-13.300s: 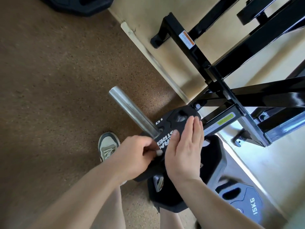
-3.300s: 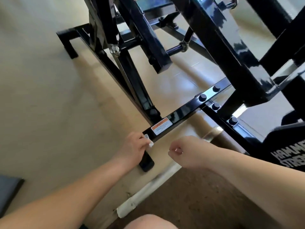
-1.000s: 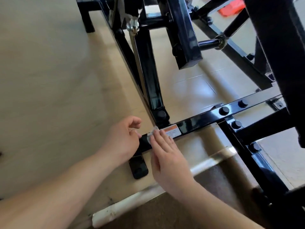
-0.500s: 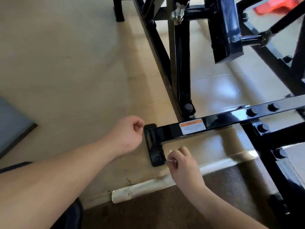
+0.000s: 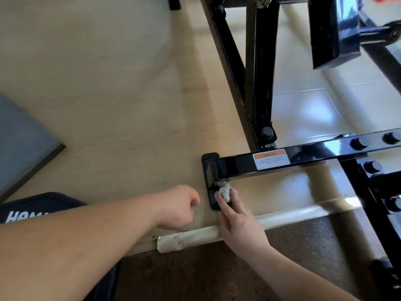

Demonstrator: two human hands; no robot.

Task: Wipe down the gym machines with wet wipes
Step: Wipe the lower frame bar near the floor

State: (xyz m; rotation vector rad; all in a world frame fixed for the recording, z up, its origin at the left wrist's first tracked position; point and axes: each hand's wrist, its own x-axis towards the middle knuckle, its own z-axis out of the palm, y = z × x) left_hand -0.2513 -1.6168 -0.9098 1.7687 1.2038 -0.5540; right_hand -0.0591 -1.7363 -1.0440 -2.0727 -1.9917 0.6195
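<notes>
Wipe (image 5: 224, 192) crumpled on black foot plate (image 5: 210, 170), under bar (image 5: 234, 167) end. Right hand (image 5: 237, 217) presses it there with straight fingers. Left hand (image 5: 178, 207) just beside foot plate, clenched, holding nothing.

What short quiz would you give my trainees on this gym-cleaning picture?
1. True or false: the wipe lies under the fingertips of the right hand.
2. Which part is the wipe pressed against? A the orange warning label; B the black foot plate; C the white floor strip.
3. In one word, what does the left hand hold?

Key: 1 true; 2 B; 3 nothing.
</notes>
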